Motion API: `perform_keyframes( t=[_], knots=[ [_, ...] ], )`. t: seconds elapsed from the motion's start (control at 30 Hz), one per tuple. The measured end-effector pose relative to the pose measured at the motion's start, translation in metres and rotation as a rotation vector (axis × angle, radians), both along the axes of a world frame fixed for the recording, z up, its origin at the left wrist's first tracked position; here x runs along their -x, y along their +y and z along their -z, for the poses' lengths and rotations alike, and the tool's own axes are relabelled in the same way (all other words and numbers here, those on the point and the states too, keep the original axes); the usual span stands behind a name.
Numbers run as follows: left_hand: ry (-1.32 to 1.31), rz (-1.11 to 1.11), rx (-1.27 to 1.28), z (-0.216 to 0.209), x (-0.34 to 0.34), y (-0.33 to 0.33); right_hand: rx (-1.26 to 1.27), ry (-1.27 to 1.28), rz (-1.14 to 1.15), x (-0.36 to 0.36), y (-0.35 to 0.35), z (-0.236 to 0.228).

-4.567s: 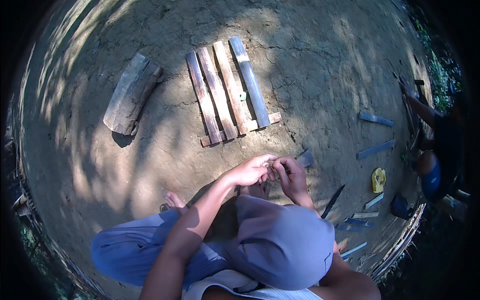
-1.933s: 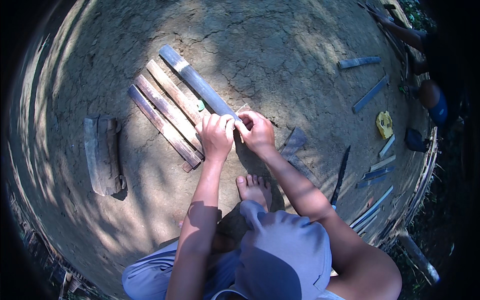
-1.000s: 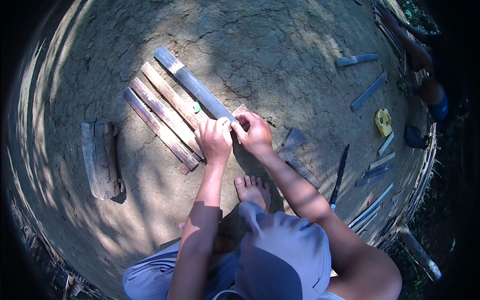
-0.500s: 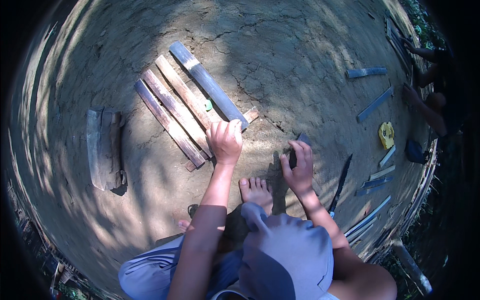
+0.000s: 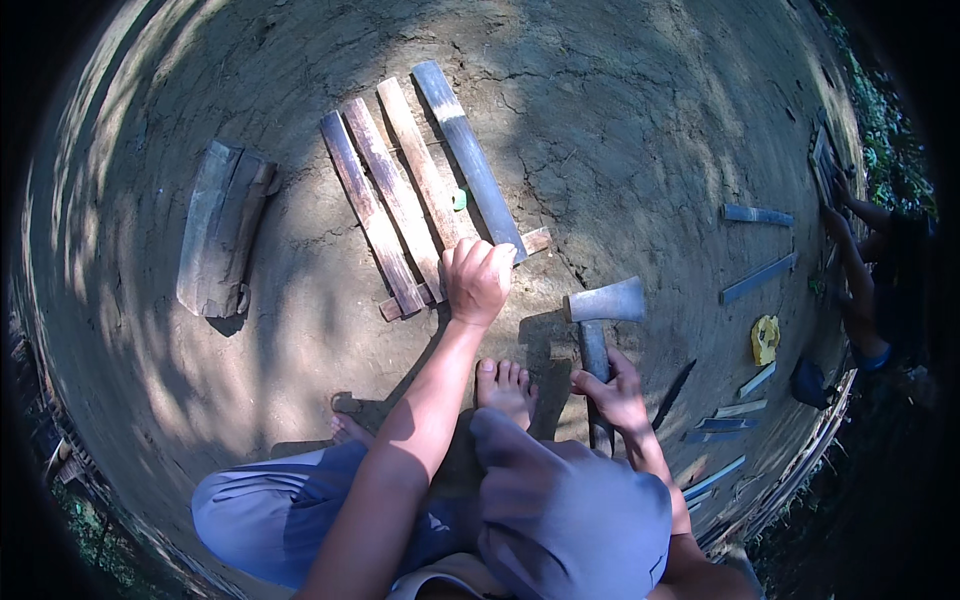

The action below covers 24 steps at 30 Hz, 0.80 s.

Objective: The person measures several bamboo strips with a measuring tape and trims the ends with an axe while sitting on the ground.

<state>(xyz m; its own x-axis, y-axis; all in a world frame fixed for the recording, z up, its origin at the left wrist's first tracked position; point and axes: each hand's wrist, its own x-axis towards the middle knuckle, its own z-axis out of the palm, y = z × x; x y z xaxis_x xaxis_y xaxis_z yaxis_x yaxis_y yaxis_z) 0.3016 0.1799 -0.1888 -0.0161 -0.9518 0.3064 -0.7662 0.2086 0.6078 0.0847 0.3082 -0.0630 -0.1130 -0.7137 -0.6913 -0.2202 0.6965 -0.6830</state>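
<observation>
My right hand point(image 5: 619, 398) is wrapped round the dark handle of an axe point(image 5: 607, 303), its metal head raised above the ground. My left hand point(image 5: 478, 285) is closed, fingertips pressed together at the near end of a dark wooden slat point(image 5: 470, 160). Whatever those fingers pinch is hidden. Beside that slat lie a pale slat point(image 5: 415, 155) and two reddish-brown slats point(image 5: 390, 178) point(image 5: 370, 215), side by side. Their near ends rest over a short crosspiece point(image 5: 538, 240), partly covered by my left hand. A small green object point(image 5: 459, 199) sits between the pale and dark slats.
A split log point(image 5: 220, 230) lies on the cracked earth at left. Right of me are a long dark blade point(image 5: 676, 392), a yellow object point(image 5: 765, 340) and several loose strips point(image 5: 758, 278). Another person's arms point(image 5: 855, 265) reach toward wood at far right.
My right hand, empty before, now holds the axe upright by its handle. My left hand stays at the slat ends. The view has turned, shifting the slats rightward in the picture.
</observation>
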Motion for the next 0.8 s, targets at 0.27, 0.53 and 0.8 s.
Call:
perform_keyframes(
  t=[0.27,0.53,0.8],
  knots=[
    [0.062,-0.006,-0.052,0.002,0.001,0.001,0.471,0.638,-0.586,-0.057,-0.08,0.028],
    [0.042,-0.005,0.008,0.01,-0.002,0.001,0.453,0.803,-0.661,-0.063,-0.08,0.035],
    [0.083,0.003,-0.001,0.009,-0.002,0.004,0.422,0.793,-0.7,-0.058,-0.078,0.035]
  ],
)
